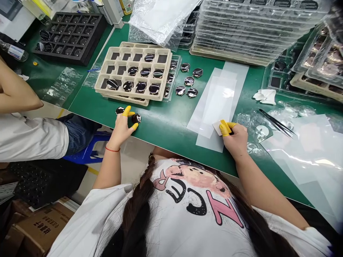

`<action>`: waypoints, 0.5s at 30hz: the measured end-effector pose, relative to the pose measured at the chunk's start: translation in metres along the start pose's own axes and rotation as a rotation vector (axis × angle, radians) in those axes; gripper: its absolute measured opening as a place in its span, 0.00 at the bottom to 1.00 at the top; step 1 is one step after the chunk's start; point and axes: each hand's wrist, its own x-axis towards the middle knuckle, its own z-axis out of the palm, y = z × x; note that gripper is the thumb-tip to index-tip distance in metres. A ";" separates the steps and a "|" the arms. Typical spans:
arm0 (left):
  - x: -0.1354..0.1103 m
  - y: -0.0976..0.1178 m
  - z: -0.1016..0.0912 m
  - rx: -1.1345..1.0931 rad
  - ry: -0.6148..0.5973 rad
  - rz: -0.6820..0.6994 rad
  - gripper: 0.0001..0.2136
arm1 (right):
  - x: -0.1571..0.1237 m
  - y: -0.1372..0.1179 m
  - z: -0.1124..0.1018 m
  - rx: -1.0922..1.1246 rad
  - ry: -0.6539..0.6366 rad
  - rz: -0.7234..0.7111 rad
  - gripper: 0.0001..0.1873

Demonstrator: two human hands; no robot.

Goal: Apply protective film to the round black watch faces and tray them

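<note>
My left hand (122, 127), with yellow finger cots, is at the green mat's front edge. Its fingertips grip a glossy black round disc (136, 118), and a second disc (120, 110) lies against the far side of the fingers. My right hand (235, 138), also in yellow cots, pinches a small white film piece (217, 128) at the edge of translucent film sheets (218, 107). Several similar discs (189, 81) lie loose on the mat, to the right of a beige compartment tray (134, 45) holding more discs.
Stacked plastic trays (249, 32) and a plastic bag (160, 21) stand at the back. A black tray (69, 37) is at back left. Tweezers (277, 122) lie on plastic film at right. A co-worker's arm (16, 94) and white sleeve (32, 137) are at left. Cardboard boxes (37, 226) sit on the floor.
</note>
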 end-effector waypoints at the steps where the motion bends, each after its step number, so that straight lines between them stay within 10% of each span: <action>1: 0.000 0.003 -0.001 0.018 0.015 -0.009 0.36 | 0.000 0.000 0.000 0.004 0.003 -0.002 0.19; 15: -0.011 0.176 0.103 -0.119 -0.052 0.376 0.31 | 0.003 -0.011 -0.002 0.003 -0.006 0.032 0.16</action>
